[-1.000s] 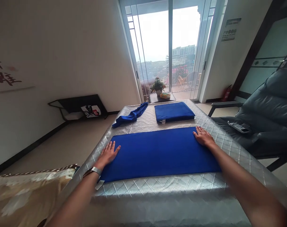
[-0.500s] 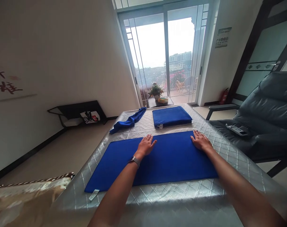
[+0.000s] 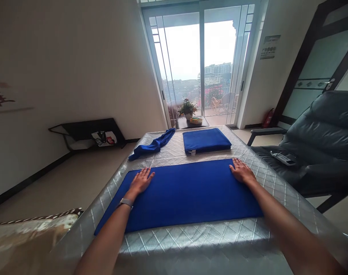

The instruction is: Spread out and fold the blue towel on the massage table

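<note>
**Both palms pressing flat on a long blue towel**

At the lower left of the frame a patterned cushion (image 3: 25, 236) is lying beside the bed (image 3: 191, 246), whose silver quilted cover is filling the lower middle. Above it, at middle left, a low black rack (image 3: 84, 128) is standing against the wall, and a printed bag (image 3: 103, 138) is sitting in it.

The left hand (image 3: 141, 182), with a watch (image 3: 125, 201) on its wrist, is resting palm down on the left part of the long blue towel (image 3: 188, 194), near the towel's far edge. Its grip is released, with the fingers stretched out and slightly spread, grasping nothing. The towel is lying flat across the bed in the centre of the frame, its long side running left to right.

Higher in the frame, a crumpled blue towel (image 3: 152, 145) is lying near the bed's far left corner. Just right of it a folded blue towel (image 3: 206, 140) is sitting square at the far end, apart from the long one. Beyond them a potted plant (image 3: 187, 108) is standing on a small table (image 3: 191, 123) before the sliding glass door (image 3: 199, 57) at top centre.

The right hand (image 3: 241, 172) is lying palm down on the far right corner of the long towel. Its grip is likewise released, the fingers flat and closing on nothing.

At middle right a fire extinguisher (image 3: 267, 118) is standing by the wall. A black reclining chair (image 3: 325, 141) is filling the right edge, with a remote control (image 3: 282, 157) lying on its seat.
</note>
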The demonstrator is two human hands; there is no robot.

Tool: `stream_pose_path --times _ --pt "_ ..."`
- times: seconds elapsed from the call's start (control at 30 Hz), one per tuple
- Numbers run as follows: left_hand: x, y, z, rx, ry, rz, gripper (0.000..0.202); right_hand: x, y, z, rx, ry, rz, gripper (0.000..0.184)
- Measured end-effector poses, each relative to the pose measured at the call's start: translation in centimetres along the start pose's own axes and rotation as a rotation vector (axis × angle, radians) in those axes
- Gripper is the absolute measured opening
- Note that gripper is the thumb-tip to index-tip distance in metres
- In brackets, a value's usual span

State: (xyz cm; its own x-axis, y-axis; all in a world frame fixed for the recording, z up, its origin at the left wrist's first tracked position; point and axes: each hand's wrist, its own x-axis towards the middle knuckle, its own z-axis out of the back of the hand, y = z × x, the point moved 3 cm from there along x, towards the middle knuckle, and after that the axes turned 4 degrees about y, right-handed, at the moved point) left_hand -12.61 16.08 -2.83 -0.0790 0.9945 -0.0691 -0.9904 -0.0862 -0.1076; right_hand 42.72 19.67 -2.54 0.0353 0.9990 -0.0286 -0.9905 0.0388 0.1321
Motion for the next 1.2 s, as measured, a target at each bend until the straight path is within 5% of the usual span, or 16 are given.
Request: stream_pose_path --times 0.1,0.2,0.8,0.93,1.1,1.2 --pt "-0.1 4.6 0.1 0.034 -0.029 0.094 0.072 0.4 -0.2 -0.4 -0.004 -0.014 -0.007 0.070" --pt "0.0 6.4 -0.1 0.041 -0.065 0.129 0.073 0.7 -0.4 -0.7 -0.006 -0.014 -0.007 0.070" --pt "-0.6 5.6 -0.3 0.002 -0.147 0.122 0.072 0.0 1.7 1.9 -0.219 0.018 -0.078 0.062" --pt "-0.6 5.4 -0.4 0.019 -0.135 0.137 0.071 -0.6 7.3 2.8 -0.227 -0.095 -0.028 0.059" --pt "-0.5 5.6 -0.4 0.044 -0.149 0.132 0.069 -2.6 19.9 0.9 -0.056 -0.041 0.371 0.063" --pt "-0.5 5.7 -0.5 0.051 -0.156 0.124 0.068 -3.5 25.4 -0.7 0.028 0.032 0.539 0.069"
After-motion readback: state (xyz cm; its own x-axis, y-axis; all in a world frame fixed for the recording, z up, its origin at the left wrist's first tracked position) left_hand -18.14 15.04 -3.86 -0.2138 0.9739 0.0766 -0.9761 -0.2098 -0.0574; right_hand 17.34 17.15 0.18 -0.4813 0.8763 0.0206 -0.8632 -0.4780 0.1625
